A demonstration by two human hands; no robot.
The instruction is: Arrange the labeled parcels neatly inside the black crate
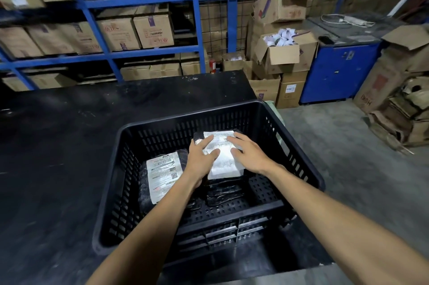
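Note:
A black slotted crate stands on a black table, near its right end. Two black-wrapped parcels with white labels lie flat inside. One parcel lies on the left of the crate floor, label up. The other parcel lies at the back right. My left hand rests flat on that parcel's left side, fingers spread. My right hand lies flat on its right side, fingers apart. Neither hand grips it.
The black table stretches left of the crate. Blue shelving stacked with cardboard boxes runs behind it. To the right are open cartons, a blue cabinet and crushed cardboard on a concrete floor.

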